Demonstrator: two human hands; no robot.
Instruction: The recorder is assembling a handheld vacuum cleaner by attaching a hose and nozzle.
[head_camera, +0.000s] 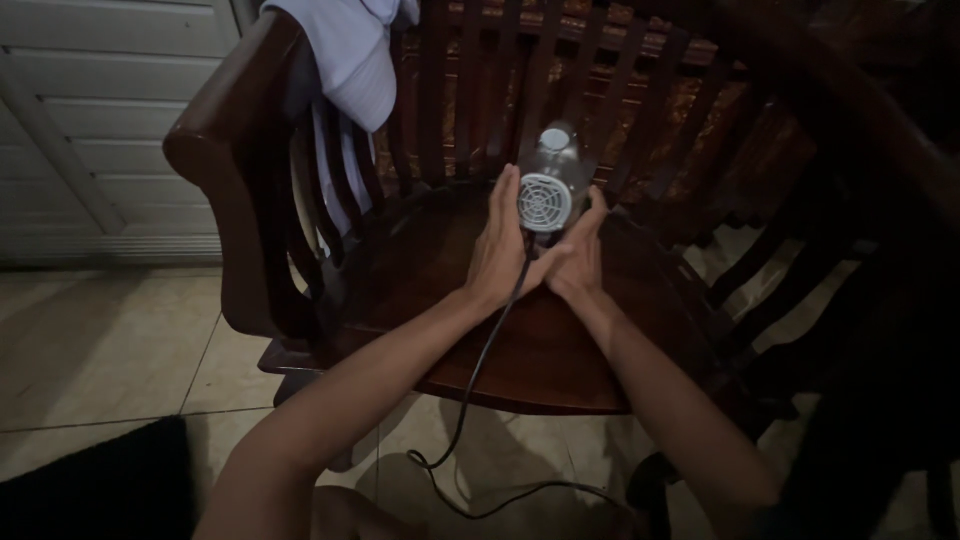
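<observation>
I see a small grey-white hair dryer, round rear intake grille facing me and black cord trailing to the tiled floor, resting on the dark wooden chair seat, my left hand and right hand pressed flat against its sides.

Wood chair seat w/ hairdryer

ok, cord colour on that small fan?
Black cord, best seen in the head view; fan grille is white.
</observation>
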